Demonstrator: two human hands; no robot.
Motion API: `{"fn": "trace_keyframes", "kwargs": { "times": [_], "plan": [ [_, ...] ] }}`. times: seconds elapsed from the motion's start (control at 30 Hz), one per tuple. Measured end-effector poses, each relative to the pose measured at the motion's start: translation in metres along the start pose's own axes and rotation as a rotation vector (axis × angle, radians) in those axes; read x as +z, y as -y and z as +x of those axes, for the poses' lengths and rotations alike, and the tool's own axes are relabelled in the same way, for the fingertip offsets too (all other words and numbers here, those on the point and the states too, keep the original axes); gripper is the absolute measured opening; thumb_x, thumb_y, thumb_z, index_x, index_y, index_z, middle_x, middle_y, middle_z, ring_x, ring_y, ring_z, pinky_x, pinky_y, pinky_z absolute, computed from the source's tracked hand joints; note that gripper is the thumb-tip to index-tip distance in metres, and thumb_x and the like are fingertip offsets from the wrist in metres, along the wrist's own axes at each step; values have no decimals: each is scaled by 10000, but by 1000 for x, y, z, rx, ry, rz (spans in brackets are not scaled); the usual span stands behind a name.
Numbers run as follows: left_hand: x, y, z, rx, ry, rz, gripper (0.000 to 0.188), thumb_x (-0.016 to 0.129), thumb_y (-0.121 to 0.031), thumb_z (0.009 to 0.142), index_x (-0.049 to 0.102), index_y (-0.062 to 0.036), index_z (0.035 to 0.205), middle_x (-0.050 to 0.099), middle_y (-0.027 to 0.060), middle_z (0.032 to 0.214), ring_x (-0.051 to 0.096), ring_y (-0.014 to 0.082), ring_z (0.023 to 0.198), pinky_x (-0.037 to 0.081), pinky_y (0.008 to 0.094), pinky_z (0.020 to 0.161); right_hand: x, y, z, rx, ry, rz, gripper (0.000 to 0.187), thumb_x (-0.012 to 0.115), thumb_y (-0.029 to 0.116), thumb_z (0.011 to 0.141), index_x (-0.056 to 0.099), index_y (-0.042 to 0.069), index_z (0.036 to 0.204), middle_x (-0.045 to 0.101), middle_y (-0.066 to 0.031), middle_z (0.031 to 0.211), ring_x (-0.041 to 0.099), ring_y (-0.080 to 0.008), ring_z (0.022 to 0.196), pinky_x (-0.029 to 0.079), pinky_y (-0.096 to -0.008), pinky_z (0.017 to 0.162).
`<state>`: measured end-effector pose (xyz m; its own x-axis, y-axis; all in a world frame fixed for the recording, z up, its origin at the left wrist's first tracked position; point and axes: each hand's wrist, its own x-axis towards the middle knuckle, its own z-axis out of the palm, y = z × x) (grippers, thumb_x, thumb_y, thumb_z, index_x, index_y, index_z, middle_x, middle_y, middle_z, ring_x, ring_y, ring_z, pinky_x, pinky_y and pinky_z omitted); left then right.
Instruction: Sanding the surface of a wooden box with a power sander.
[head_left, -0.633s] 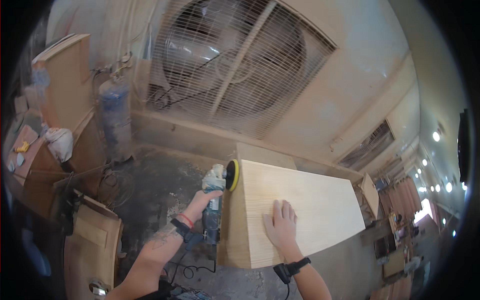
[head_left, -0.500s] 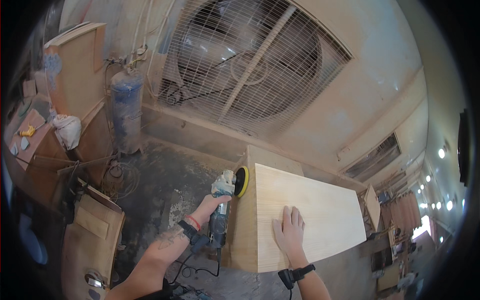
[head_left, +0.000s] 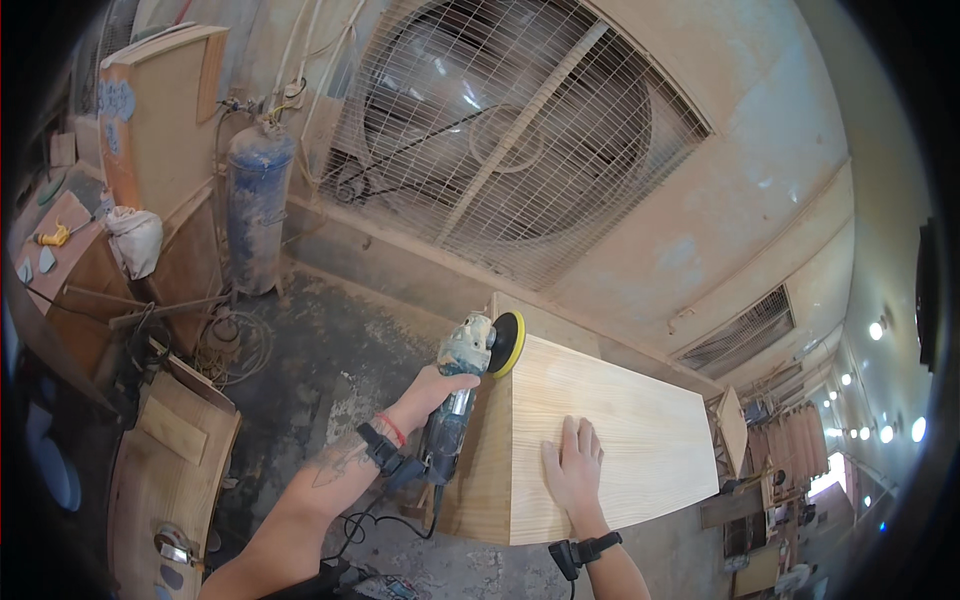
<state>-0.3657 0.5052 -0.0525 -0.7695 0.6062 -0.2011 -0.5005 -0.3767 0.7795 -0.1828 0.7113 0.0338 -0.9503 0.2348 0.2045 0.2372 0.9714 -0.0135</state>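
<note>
My left hand (head_left: 432, 392) is wrapped round the body of an angle sander (head_left: 463, 365), a dusty blue-green tool with a yellow-rimmed black disc (head_left: 509, 343). The disc stands on edge against the far corner of a pale wooden box-like piece (head_left: 630, 430), by the edge between its left side and its top. My right hand (head_left: 575, 465) lies flat on that pale top, fingers stretched out. A black cord hangs from the sander's lower end. Bands with small black devices sit on both wrists.
A large fan (head_left: 510, 130) behind a wire grille fills the wall ahead. A dusty blue tank (head_left: 260, 200) stands at the far left, near a coiled hose (head_left: 235, 345). Curved wooden panels (head_left: 165, 490) lie at the left. Hanging brown pieces (head_left: 790, 445) show at the right.
My left hand has moved the sander up and to the right, tilting it, so the disc now reaches the top edge of the wooden piece. My right hand stays flat on it.
</note>
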Motion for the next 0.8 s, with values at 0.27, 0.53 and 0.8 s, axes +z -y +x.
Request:
{"fn": "trace_keyframes", "kwargs": {
  "times": [0.27,0.53,0.8],
  "plan": [
    [2,6,-20,-12,-23,11,276,728,-186,855,645,0,1042,675,71,848,659,153,687,540,303,607,-2,-2,3,-7,2,14,650,525,433,956,421,-11,1419,364,-321,1439,349,-480,1328,275,-573,1092],
    [-16,36,-10,-74,-69,-93,277,758,-204,826,669,1,989,663,57,801,637,150,664,511,305,599,-2,-2,2,2,8,-3,651,530,430,953,422,-12,1418,362,-319,1442,345,-479,1332,274,-571,1095],
    [-3,6,-10,20,-24,-14,292,756,-193,822,660,15,1003,686,86,829,661,160,687,537,303,615,2,2,-13,18,0,10,643,542,414,949,430,-19,1411,355,-324,1446,335,-478,1342,265,-568,1105]
  ]
}}
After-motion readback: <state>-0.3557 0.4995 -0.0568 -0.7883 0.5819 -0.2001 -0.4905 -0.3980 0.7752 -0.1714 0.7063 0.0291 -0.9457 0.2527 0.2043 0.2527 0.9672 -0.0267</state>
